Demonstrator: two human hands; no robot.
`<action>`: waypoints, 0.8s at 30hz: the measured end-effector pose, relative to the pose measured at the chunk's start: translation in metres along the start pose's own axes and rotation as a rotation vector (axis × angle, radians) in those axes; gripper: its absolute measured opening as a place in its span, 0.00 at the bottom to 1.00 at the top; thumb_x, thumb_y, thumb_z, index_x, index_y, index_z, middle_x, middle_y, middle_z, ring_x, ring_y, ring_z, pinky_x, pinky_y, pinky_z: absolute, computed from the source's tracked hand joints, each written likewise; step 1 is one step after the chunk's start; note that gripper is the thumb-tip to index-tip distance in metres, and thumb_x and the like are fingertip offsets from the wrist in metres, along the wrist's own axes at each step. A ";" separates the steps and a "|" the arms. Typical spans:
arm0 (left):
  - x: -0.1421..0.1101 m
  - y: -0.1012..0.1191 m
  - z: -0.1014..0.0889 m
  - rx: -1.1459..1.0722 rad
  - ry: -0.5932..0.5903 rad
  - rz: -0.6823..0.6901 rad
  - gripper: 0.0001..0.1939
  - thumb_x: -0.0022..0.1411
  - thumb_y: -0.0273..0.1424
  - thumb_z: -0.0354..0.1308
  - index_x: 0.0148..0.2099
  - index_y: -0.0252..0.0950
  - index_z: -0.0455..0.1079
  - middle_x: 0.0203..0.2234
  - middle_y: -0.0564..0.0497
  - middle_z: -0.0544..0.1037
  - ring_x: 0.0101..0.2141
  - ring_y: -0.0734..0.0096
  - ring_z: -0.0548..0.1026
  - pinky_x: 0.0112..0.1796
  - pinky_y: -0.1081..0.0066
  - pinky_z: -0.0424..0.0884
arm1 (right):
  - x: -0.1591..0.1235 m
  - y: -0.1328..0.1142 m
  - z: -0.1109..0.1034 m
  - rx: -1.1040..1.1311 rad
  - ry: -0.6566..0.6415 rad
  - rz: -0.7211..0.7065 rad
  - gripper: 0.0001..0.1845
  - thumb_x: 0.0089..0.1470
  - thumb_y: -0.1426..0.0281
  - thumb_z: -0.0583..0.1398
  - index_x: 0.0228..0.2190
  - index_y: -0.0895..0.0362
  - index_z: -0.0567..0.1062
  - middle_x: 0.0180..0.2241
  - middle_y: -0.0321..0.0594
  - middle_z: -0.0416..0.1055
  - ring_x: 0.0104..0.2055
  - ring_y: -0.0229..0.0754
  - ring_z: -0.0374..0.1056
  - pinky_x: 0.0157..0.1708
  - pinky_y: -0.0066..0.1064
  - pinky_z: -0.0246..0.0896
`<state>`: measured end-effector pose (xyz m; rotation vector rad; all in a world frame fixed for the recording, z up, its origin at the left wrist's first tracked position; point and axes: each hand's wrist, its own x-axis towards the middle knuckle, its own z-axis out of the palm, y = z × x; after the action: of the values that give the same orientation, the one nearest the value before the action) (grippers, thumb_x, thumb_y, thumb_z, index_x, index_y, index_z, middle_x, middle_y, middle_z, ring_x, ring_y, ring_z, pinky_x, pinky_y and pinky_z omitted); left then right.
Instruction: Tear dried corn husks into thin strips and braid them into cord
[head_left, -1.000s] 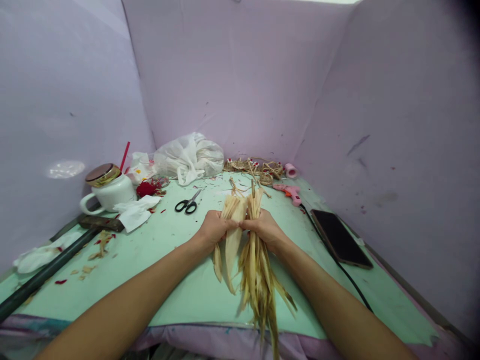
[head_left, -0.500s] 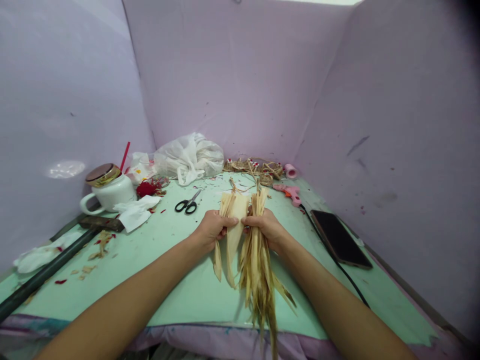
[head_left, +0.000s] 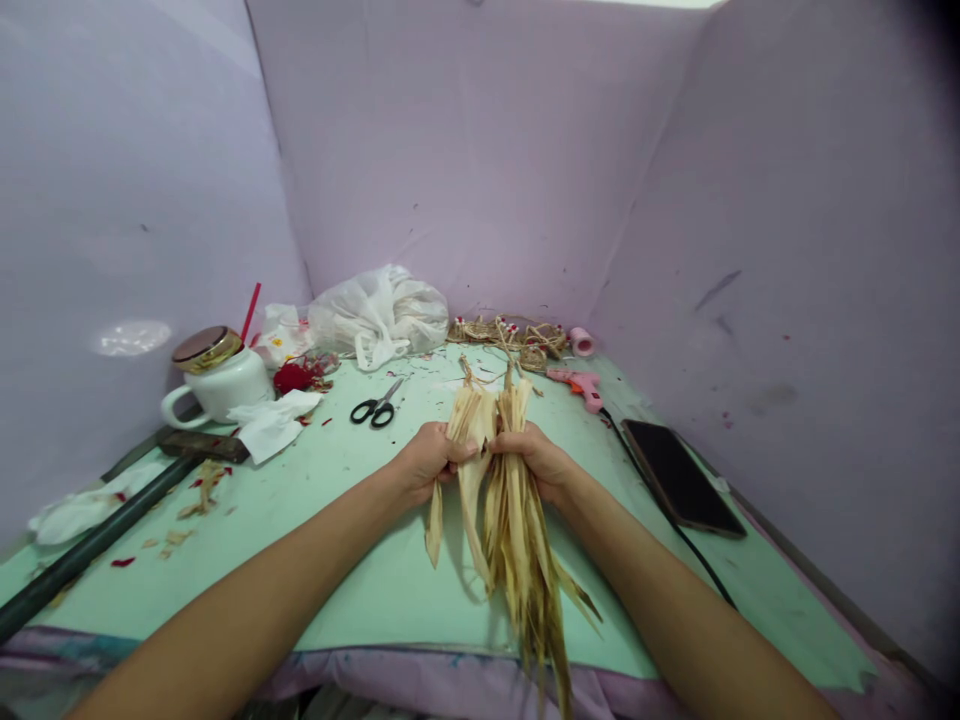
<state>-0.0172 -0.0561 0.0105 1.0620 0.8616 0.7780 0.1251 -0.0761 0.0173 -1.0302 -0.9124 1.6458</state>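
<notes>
Both my hands grip dried straw-coloured husk strips above the green table (head_left: 337,560). My left hand (head_left: 426,462) is closed round a small bunch of wide pale husk strips (head_left: 466,478). My right hand (head_left: 538,462) is closed round a thicker bundle of narrow husk strips (head_left: 521,560) that hangs down past the table's near edge. The two bunches touch side by side, and my thumbs nearly meet between them.
Black scissors (head_left: 375,408) lie behind my left hand. A white mug with gold lid (head_left: 214,378), tissues (head_left: 270,425), a plastic bag (head_left: 379,315) and a dark bar (head_left: 97,545) sit left. A pink glue gun (head_left: 577,383), its cable, a phone (head_left: 681,475) and twine pieces (head_left: 510,335) are on the right.
The two bunches have been pressed closer together and shifted slightly right and toward me. Both hands have kept their grip; the wide strips now hang narrower.
</notes>
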 end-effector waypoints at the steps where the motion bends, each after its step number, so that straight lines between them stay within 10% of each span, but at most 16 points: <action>1: 0.000 0.000 -0.001 -0.008 -0.001 0.000 0.15 0.32 0.31 0.64 0.22 0.32 0.61 0.12 0.58 0.60 0.13 0.85 0.53 0.14 0.78 0.40 | 0.000 0.000 -0.001 0.020 -0.024 0.002 0.16 0.28 0.78 0.59 0.28 0.62 0.72 0.20 0.40 0.73 0.21 0.42 0.68 0.25 0.34 0.66; 11: 0.003 0.007 -0.007 -0.044 0.172 -0.008 0.12 0.38 0.27 0.62 0.23 0.31 0.61 0.11 0.60 0.57 0.12 0.88 0.50 0.13 0.81 0.38 | 0.002 -0.016 -0.013 0.265 -0.024 0.004 0.13 0.32 0.81 0.58 0.24 0.57 0.64 0.18 0.30 0.66 0.20 0.34 0.66 0.24 0.27 0.66; 24: 0.012 0.007 -0.021 0.098 0.322 -0.021 0.12 0.44 0.24 0.59 0.21 0.34 0.57 0.09 0.60 0.56 0.11 0.86 0.51 0.13 0.80 0.40 | -0.029 -0.063 -0.058 0.537 -0.426 -0.290 0.14 0.37 0.78 0.55 0.32 0.56 0.63 0.20 0.28 0.57 0.15 0.24 0.50 0.09 0.10 0.45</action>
<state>-0.0308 -0.0354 0.0093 1.0267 1.1923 0.9109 0.2047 -0.0811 0.0591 -0.1747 -0.7749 1.7481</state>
